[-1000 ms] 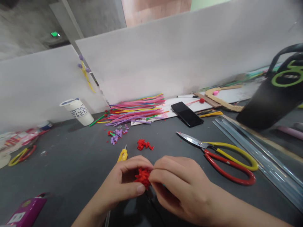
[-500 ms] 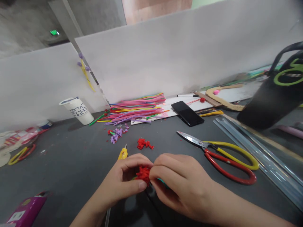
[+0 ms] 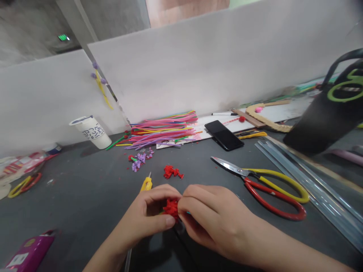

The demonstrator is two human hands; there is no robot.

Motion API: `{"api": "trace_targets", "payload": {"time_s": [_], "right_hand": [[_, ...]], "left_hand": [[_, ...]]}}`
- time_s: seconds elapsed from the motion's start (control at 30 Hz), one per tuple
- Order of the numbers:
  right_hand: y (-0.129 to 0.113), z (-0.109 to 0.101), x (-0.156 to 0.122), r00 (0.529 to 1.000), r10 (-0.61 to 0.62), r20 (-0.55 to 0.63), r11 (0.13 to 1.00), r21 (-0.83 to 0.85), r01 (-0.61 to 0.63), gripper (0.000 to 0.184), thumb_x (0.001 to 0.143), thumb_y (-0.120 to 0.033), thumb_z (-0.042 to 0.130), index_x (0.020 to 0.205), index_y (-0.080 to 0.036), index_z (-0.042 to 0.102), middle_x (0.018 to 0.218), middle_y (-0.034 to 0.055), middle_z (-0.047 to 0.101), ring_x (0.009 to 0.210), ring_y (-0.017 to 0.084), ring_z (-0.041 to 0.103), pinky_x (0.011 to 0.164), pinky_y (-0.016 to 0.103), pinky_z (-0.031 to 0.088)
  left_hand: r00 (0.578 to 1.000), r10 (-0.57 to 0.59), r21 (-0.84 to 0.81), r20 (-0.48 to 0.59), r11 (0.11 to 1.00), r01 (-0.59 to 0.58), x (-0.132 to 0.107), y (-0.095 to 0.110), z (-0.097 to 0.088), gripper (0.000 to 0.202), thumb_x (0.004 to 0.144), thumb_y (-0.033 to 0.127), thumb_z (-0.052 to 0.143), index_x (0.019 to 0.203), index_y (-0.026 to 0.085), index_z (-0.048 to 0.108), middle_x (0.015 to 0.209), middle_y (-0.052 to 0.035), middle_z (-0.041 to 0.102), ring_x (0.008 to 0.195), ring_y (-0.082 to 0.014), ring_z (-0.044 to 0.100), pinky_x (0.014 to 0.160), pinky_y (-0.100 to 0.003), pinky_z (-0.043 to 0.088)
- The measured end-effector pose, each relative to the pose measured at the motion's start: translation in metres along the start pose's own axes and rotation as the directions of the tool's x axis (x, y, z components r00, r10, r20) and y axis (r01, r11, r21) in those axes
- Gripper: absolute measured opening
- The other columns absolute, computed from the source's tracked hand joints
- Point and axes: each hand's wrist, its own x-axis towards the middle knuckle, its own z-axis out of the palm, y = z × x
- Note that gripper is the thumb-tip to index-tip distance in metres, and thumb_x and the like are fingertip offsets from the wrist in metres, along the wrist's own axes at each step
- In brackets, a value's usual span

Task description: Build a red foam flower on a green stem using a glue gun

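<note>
Both my hands meet low in the middle of the dark table [image 3: 85,189]. My left hand [image 3: 144,219] pinches a small red fuzzy cluster [image 3: 171,207] between thumb and fingers. My right hand [image 3: 212,223] is closed against the same red cluster from the right, its fingertips curled onto it. A bit of green shows under the cluster. Just beyond my hands lie loose red pieces [image 3: 171,172] and a yellow utility knife [image 3: 146,184].
Red-and-yellow scissors [image 3: 263,185] lie to the right, beside clear glue sticks [image 3: 312,181]. A pile of coloured pipe cleaners [image 3: 164,130], purple scraps [image 3: 140,159], a black phone [image 3: 224,135] and a paper cup [image 3: 90,132] sit by the white partition. A black bag [image 3: 329,113] stands far right.
My hands stay together on the red cluster; the fingers shift slightly, and the cluster is now more covered by them. The view has drifted a little.
</note>
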Motion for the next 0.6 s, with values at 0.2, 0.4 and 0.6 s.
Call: {"api": "trace_targets", "payload": {"time_s": [0.2, 0.4, 0.6], "right_hand": [[-0.0008, -0.0053, -0.0002, 0.999, 0.017, -0.046, 0.995, 0.096, -0.012, 0.015, 0.089, -0.010, 0.046, 0.082, -0.016, 0.058, 0.074, 0.0024, 0.061, 0.063, 0.012, 0.051, 0.058, 0.022, 0.042], [-0.0029, -0.0066, 0.0006, 0.995, 0.001, -0.100, 0.996, 0.092, 0.009, 0.013, 0.085, -0.008, 0.049, 0.081, -0.015, 0.060, 0.073, 0.0036, 0.062, 0.062, 0.013, 0.051, 0.057, 0.024, 0.042], [-0.0036, -0.0031, 0.0001, 0.994, -0.029, -0.103, 0.999, 0.035, 0.033, 0.018, 0.086, -0.006, 0.047, 0.078, -0.013, 0.062, 0.070, 0.0032, 0.062, 0.058, 0.012, 0.049, 0.054, 0.023, 0.041]], "left_hand": [[1.000, -0.010, -0.062, -0.004, 0.998, 0.010, -0.0010, -0.0013, -0.0008, 0.031, 0.069, 0.033, 0.078, 0.099, 0.029, 0.075, 0.096, -0.0028, 0.064, 0.089, -0.0205, 0.057, 0.080, -0.031, 0.043], [1.000, -0.022, -0.078, 0.005, 0.997, 0.022, -0.0005, 0.0001, 0.0006, 0.033, 0.068, 0.036, 0.078, 0.099, 0.025, 0.075, 0.096, -0.0045, 0.063, 0.088, -0.0212, 0.056, 0.079, -0.031, 0.043], [0.999, 0.011, -0.050, 0.033, 0.999, -0.010, 0.0003, 0.0005, -0.0004, 0.030, 0.070, 0.035, 0.076, 0.099, 0.027, 0.074, 0.097, -0.0030, 0.063, 0.090, -0.0196, 0.056, 0.081, -0.030, 0.042]]}}
